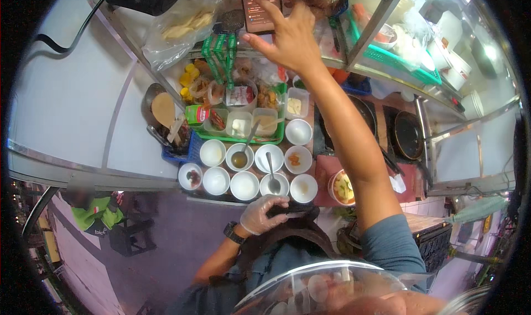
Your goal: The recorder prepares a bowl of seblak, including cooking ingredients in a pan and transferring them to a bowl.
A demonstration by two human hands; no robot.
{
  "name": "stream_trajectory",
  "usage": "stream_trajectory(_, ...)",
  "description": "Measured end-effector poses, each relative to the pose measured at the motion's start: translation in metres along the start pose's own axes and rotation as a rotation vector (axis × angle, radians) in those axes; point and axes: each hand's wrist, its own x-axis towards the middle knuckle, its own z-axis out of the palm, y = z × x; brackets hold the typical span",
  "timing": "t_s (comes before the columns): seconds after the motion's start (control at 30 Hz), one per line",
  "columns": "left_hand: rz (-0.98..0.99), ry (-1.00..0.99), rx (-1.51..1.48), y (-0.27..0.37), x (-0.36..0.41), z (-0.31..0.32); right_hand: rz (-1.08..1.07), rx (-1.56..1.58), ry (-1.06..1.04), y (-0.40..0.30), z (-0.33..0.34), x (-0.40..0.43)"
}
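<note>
My right hand (292, 39) is bare and reaches across the counter to a lit smartphone (259, 14), its index finger over the screen and its thumb spread. The screen bears writing. My left hand (263, 216), in a clear plastic glove, is curled at the counter's front edge beside something dark; whether it grips this cannot be made out. Just beyond it stand several white bowls (244, 186) in rows. Metal spoons rest in two of them, one spoon (274, 184) in the bowl nearest my left hand. Another bowl (298, 160) holds brown pieces.
A green tray (282, 124) carries food tubs and packets behind the bowls. A blue basket (188, 147) with utensils stands left. A filled bowl (343, 187) sits on a red board (325, 170) near frying pans (407, 134). Green lanyards (220, 58) hang from the shelf.
</note>
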Motion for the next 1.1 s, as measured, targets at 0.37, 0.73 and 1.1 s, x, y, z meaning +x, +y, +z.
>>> stream_trajectory(0.37, 0.064, 0.022, -0.003, -0.005, -0.005, 0.002, 0.004, -0.005, -0.049, -0.004, -0.002, 0.000)
stream_trajectory(0.73, -0.008, 0.013, -0.018, 0.005, -0.005, -0.001, -0.007, -0.012, -0.045, -0.002, -0.001, 0.000)
stream_trajectory(1.1, 0.014, 0.077, 0.010, 0.012, -0.012, -0.001, -0.004, 0.166, 0.278, 0.015, 0.000, -0.012)
